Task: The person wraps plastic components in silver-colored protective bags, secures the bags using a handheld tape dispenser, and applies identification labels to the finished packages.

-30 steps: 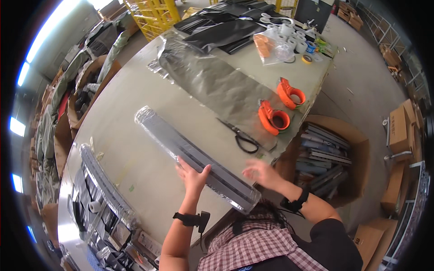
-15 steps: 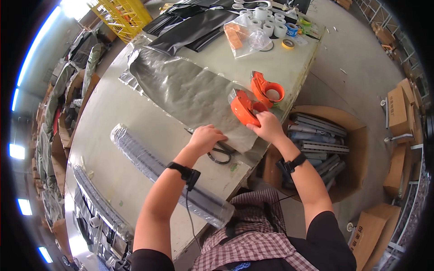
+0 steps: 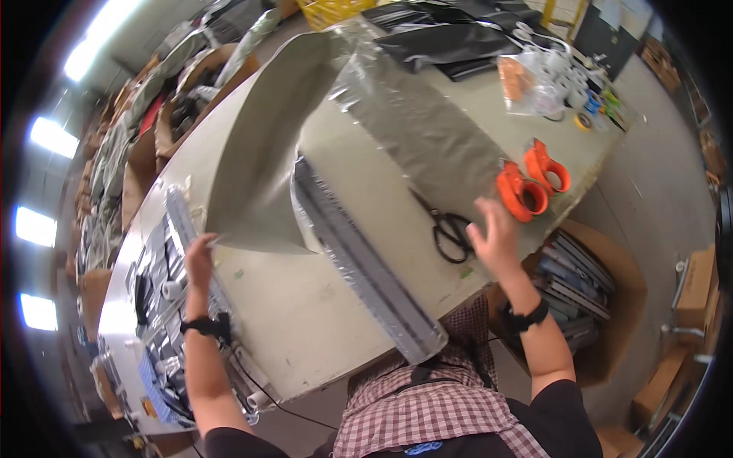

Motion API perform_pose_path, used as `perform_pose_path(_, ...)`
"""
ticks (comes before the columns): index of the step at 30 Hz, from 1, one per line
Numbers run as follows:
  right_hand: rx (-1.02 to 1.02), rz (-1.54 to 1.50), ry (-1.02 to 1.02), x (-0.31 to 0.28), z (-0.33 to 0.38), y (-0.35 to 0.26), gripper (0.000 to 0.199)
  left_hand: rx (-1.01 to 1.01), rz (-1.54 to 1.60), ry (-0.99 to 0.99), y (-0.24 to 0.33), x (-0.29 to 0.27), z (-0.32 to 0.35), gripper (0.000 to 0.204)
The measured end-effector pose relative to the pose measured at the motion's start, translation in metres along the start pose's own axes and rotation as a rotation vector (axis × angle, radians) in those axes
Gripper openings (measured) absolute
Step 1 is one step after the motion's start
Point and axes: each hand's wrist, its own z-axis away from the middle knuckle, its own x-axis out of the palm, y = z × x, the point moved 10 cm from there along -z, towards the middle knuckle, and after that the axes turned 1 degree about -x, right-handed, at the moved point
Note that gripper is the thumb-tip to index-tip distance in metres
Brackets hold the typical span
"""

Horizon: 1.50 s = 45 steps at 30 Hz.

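At the left of the table, my left hand (image 3: 200, 263) is closed on the near corner of a large grey-green sheet (image 3: 256, 164), which arches up off the table. My right hand (image 3: 498, 238) hovers with fingers apart, blurred by motion, and holds nothing. Beside it lie black-handled scissors (image 3: 450, 235). An orange tape dispenser (image 3: 521, 191) stands just beyond that hand, with a second orange dispenser (image 3: 547, 166) behind it. A long plastic-wrapped bundle (image 3: 374, 267) lies across the table between my hands. Past the scissors is a crinkled grey film piece (image 3: 427, 126).
Black sheets (image 3: 450, 42), white tape rolls (image 3: 546, 69) and a plastic bag with an orange block (image 3: 519, 84) sit at the far end. An open carton (image 3: 615, 305) of wrapped strips stands right of the table edge. Wrapped parts (image 3: 156, 282) cover the left side.
My right hand has let go of the orange tape dispenser and drawn back. My left hand has left the scissors, moved left and taken the grey-green sheet's corner. The view has turned left.
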Motion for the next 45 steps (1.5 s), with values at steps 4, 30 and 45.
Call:
perform_pose_path(4,-0.138,-0.229,-0.472,0.115,0.048,-0.110,0.087,-0.382,0.100,-0.142,-0.070,0.077,0.159,0.009)
perform_pose_path(30,0.738,-0.632,-1.203,0.072,0.225,0.001,0.086,-0.002,-0.236,-0.610,0.116,0.192,0.172,0.090)
perform_pose_path(45,0.787,-0.970,-1.097,0.082,0.199,-0.043,0.080,0.163,-0.265,-0.465,0.099,0.135,0.202,0.055)
